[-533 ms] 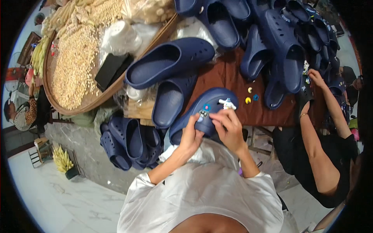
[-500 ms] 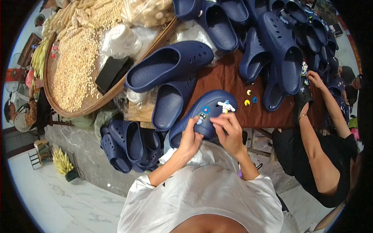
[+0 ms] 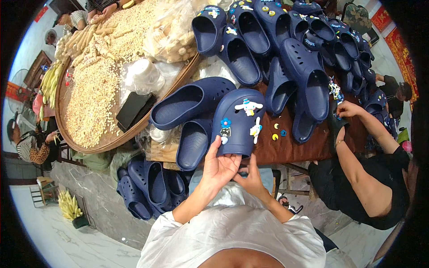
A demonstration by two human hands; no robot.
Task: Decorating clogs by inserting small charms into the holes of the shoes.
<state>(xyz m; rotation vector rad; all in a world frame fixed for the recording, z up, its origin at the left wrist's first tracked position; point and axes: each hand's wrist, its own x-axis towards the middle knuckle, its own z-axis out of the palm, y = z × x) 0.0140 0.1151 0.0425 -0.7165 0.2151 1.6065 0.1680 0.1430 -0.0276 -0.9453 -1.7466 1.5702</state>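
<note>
I hold up a navy clog [image 3: 241, 129] with its top facing me, just above the near edge of the brown table [image 3: 290, 152]. Its front carries a white cartoon-dog charm, a blue flower charm and two other small charms. My left hand [image 3: 222, 166] grips the clog's lower left edge, with fingers running up its side. Under its lower edge, my right hand [image 3: 253, 177] holds it from below. More plain navy clogs [image 3: 190, 102] lie just left of it.
Many navy clogs [image 3: 308, 71] cover the table's far side, and loose small charms [image 3: 278, 130] lie beside mine. A round woven tray [image 3: 78, 143] of corn kernels with a black flat case [image 3: 134, 109] sits left. Clogs [image 3: 147, 187] pile on the floor. Another person's hand [image 3: 349, 109] works at right.
The clog has been lifted and turned so its decorated top faces me. My hands have moved from pressing on its upper face to holding its lower edge.
</note>
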